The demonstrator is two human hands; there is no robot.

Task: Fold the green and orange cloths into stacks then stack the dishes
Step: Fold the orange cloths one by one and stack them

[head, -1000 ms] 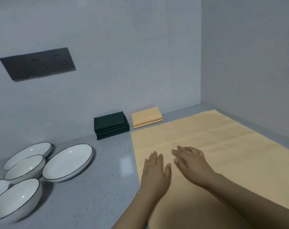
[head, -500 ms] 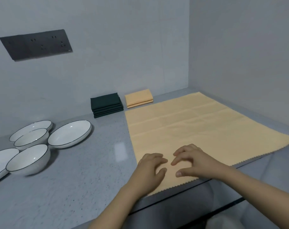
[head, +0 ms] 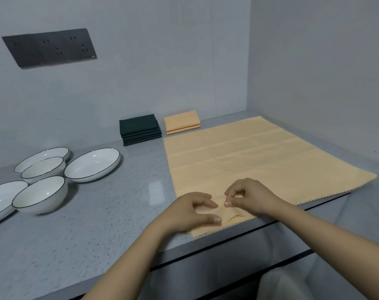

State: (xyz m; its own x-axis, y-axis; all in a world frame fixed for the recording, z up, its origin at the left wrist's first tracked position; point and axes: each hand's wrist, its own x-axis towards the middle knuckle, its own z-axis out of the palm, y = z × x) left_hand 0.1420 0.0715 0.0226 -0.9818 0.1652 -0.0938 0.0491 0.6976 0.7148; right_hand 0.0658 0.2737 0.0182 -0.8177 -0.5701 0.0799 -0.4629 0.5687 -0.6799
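- Counter (head: 110,215): grey speckled top, filling the lower and middle frame; its front edge runs across the bottom, nearest me.
- Left hand (head: 189,211): lower centre, fingers curled, thumb and fingertips gathering the near edge of the orange cloth (head: 249,161); I log it as gripping the fabric.
- Right hand (head: 252,197): just right of the left, fingers curled, thumb and forefinger pinching the same cloth edge, which puckers between my two hands.
- Orange cloth: spread flat over the right half of the counter, scalloped near edge at the counter's front.
- Bowls and plates (head: 41,176): five white dishes with dark rims, grouped at the left, unstacked.
- Green stack (head: 140,129): folded dark cloths, centre, against the back wall.
- Orange stack (head: 182,122): folded, just right of the green stack.
- Walls: plain grey, meeting in a corner at the upper right.
- Socket panel (head: 50,47): dark, upper left.
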